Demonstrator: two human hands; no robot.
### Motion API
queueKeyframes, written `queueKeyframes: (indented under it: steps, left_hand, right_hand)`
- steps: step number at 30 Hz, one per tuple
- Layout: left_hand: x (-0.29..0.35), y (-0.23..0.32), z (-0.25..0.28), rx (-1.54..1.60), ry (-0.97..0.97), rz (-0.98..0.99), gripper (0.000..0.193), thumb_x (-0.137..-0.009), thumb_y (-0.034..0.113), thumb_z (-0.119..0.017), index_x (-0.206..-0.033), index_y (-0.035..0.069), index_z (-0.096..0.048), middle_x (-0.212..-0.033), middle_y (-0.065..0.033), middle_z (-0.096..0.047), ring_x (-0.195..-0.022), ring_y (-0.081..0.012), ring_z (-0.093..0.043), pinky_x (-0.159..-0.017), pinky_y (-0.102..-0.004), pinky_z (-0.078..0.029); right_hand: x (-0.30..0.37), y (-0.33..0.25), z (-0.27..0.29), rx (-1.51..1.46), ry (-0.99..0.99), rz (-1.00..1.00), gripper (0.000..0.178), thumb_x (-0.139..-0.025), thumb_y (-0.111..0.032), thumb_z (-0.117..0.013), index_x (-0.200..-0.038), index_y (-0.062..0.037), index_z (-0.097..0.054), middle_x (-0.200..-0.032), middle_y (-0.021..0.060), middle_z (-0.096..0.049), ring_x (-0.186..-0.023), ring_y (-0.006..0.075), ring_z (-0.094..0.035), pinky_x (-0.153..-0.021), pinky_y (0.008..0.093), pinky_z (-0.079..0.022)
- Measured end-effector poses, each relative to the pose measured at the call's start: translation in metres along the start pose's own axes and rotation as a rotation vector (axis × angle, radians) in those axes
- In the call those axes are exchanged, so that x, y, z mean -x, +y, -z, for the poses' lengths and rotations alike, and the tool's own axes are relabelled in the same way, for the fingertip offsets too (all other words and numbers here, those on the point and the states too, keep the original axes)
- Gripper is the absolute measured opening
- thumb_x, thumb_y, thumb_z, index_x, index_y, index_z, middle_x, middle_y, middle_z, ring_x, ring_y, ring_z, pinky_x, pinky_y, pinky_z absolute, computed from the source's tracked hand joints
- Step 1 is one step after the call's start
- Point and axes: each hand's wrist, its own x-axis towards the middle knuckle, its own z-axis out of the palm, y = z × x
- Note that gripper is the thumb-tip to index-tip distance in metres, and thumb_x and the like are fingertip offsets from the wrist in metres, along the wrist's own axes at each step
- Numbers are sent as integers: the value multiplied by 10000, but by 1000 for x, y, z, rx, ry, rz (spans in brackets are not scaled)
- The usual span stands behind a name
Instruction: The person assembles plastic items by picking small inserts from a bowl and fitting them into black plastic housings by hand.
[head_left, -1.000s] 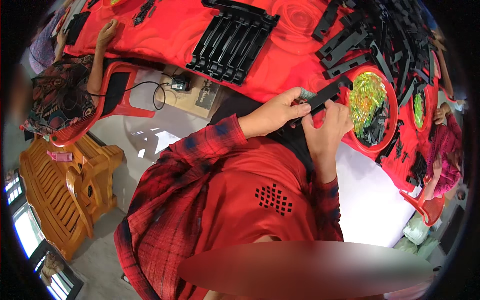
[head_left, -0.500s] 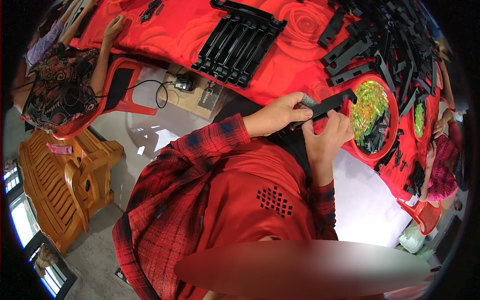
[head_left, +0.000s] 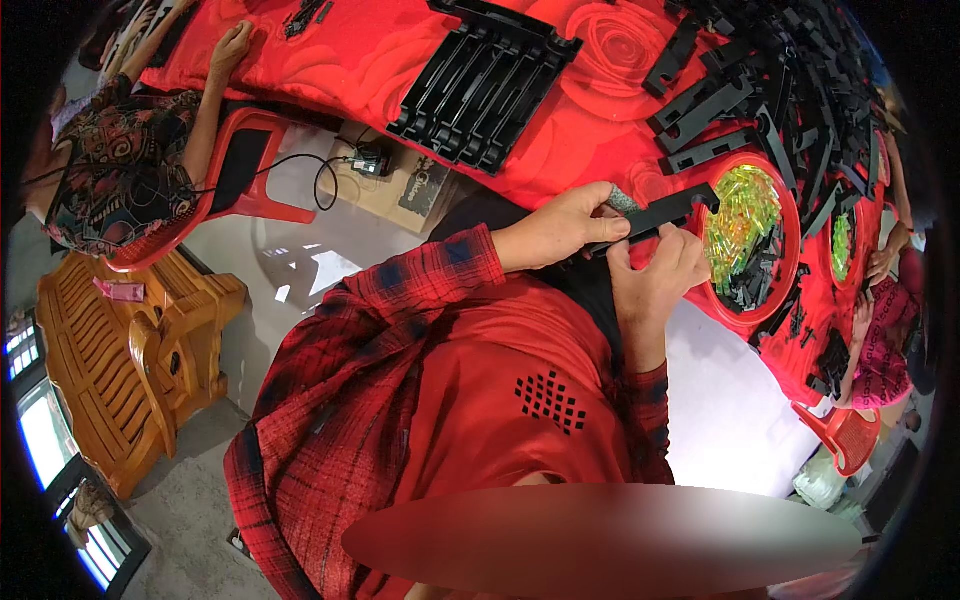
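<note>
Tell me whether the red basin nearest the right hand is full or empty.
The red basin is not empty: translucent yellow-green pieces and small black parts lie inside. How deep, I cannot tell.

PASS: tablecloth (head_left: 608,125) between rack (head_left: 485,88) and strips (head_left: 712,108) | BLOCK: red bowl (head_left: 795,237)

Slants left forearm (head_left: 420,280) upward to the right, with left hand (head_left: 555,232) closed in a grip, thumb (head_left: 611,229) laid flat on top, other fingers mostly hidden. Holds right forearm (head_left: 645,348) nearly upright, with right hand (head_left: 658,275) just beside the left, fingers (head_left: 684,246) bent, thumb (head_left: 620,259) pointing upward and slightly leftward.
</note>
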Motion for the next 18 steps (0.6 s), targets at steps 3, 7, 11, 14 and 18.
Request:
queueKeyframes:
  steps: [3,7,11,14,18]
  left_hand:
    - [1,0,-1,7,-13,4,236,-972,204,-643,-1148,60,-579,-906,26,-597,-772,-38,-521,-661,-194,-420]
    - [-1,-6,0,-7,-3,-37,260,-973,224,-643,-1166,62,-577,-915,18,-604,-758,-50,-529,-652,-207,-434]
    - [-2,-7,2,-50,-11,-32,287,-976,241,-637,-1192,66,-568,-923,7,-610,-746,-60,-538,-643,-217,-448]
    - [-2,-8,3,-54,-20,-52,291,-979,240,-632,-1201,67,-560,-926,6,-612,-747,-61,-541,-637,-218,-450]
    - [-3,-6,1,-63,1,-63,291,-982,246,-625,-1204,69,-557,-925,12,-612,-752,-60,-543,-637,-220,-451]
  right_hand:
    - [1,0,1,6,0,7,507,-652,-199,-809,-1065,-22,-575,-1042,123,-557,-995,296,-525,-886,435,-344]
    - [3,4,-2,-3,3,27,507,-652,-197,-810,-1066,-22,-573,-1043,124,-556,-997,299,-524,-883,436,-344]
    - [5,5,-5,0,2,21,511,-651,-187,-814,-1069,-23,-570,-1038,124,-557,-985,305,-527,-878,438,-346]
    - [4,3,-3,11,1,16,512,-654,-187,-817,-1071,-22,-569,-1036,123,-558,-981,307,-526,-876,439,-348]
    - [4,3,-4,14,-14,2,513,-663,-198,-819,-1073,-20,-567,-1037,126,-558,-992,308,-524,-879,439,-348]
